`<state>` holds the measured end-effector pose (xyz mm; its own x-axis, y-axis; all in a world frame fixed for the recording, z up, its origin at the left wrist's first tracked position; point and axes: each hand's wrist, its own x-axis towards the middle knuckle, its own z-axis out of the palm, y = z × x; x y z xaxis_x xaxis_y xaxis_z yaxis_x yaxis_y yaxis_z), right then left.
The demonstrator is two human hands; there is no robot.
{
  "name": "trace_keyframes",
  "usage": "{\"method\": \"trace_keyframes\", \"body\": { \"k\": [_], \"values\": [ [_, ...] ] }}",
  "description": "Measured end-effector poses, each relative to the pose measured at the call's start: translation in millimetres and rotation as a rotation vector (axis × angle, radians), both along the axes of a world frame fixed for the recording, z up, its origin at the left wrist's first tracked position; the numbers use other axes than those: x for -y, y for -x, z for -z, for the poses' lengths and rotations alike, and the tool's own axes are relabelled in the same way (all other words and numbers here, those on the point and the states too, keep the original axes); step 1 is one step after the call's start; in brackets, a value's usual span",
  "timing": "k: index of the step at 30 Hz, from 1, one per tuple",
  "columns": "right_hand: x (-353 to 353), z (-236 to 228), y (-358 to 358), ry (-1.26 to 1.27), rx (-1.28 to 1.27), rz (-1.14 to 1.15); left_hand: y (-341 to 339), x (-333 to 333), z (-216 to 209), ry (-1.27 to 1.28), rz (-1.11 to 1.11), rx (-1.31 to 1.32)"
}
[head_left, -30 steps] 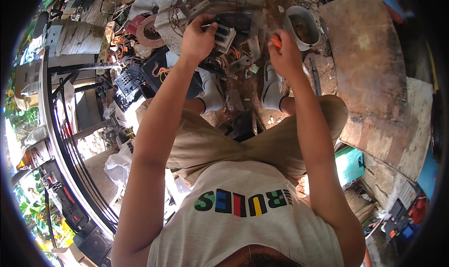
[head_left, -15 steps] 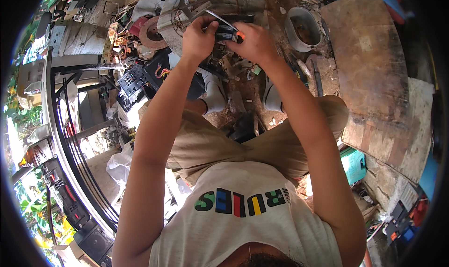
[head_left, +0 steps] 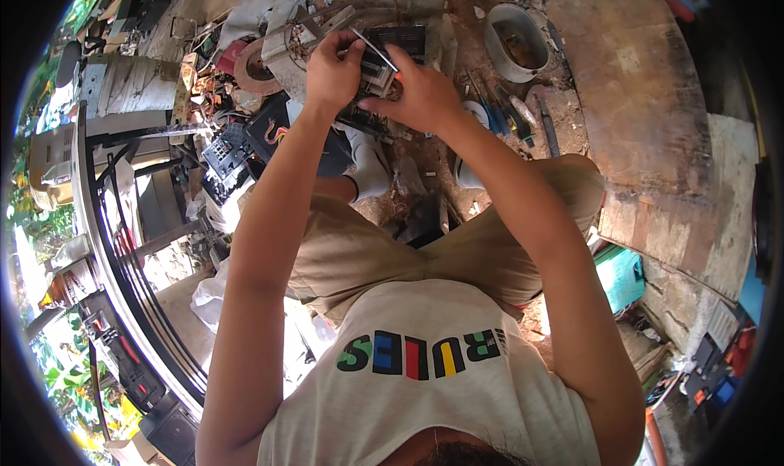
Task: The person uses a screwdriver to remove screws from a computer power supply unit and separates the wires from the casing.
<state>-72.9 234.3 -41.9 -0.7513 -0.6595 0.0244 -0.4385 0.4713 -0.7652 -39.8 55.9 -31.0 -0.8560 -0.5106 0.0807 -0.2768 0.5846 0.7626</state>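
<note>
My left hand (head_left: 333, 74) is closed on the left side of a small dark electronic part with pale slots (head_left: 377, 77). A screwdriver (head_left: 374, 49) with a long silver shaft slants across the top of that part, its tip near my left fingers. My right hand (head_left: 423, 97) is closed round the screwdriver's orange handle, which is mostly hidden in the palm. Its thumb reaches left along the near side of the part. Both hands are held out above a littered work spot, beyond my feet.
An oval grey tub (head_left: 518, 44) with dark contents stands right of my hands. Several hand tools (head_left: 510, 116) lie on the dirt below it. A large wooden board (head_left: 633, 98) fills the right side. Circuit boards and wires (head_left: 224, 149) pile up at the left, beside a metal frame (head_left: 102, 237).
Both hands have come slightly left and nearer. The right hand has turned and its thumb has dropped lower, so more of the part shows. The screwdriver slants more steeply.
</note>
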Motion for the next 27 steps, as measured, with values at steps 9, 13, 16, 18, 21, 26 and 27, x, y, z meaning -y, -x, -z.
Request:
{"method": "trace_keyframes", "body": {
  "k": [9, 13, 16, 18, 21, 26, 27],
  "values": [
    [-71.3, -17.2, 16.1, 0.256, -0.023, 0.027, -5.0, -4.1, -2.4, 0.036, 0.031, -0.056],
    [-73.8, 9.7, 18.2, 0.423, 0.202, 0.207, -2.5, -11.9, -9.8, 0.171, 0.025, -0.022],
    [-68.6, 12.6, 16.2, 0.415, 0.275, 0.222, -3.3, -11.0, -11.9, 0.225, 0.035, -0.011],
    [-67.1, 12.6, 17.4, 0.391, 0.257, 0.232, -1.6, -8.4, -8.4, 0.278, 0.051, -0.022],
    [-66.2, 14.1, 19.5, 0.360, 0.218, 0.233, -1.1, -9.9, -9.2, 0.256, 0.040, -0.009],
    [-66.2, 18.6, 21.9, 0.355, 0.239, 0.230, -1.9, -10.7, -10.1, 0.253, 0.041, -0.015],
    [-66.2, 18.6, 21.8, 0.359, 0.242, 0.232, -1.9, -11.1, -10.1, 0.249, 0.041, -0.018]
  ]
}}
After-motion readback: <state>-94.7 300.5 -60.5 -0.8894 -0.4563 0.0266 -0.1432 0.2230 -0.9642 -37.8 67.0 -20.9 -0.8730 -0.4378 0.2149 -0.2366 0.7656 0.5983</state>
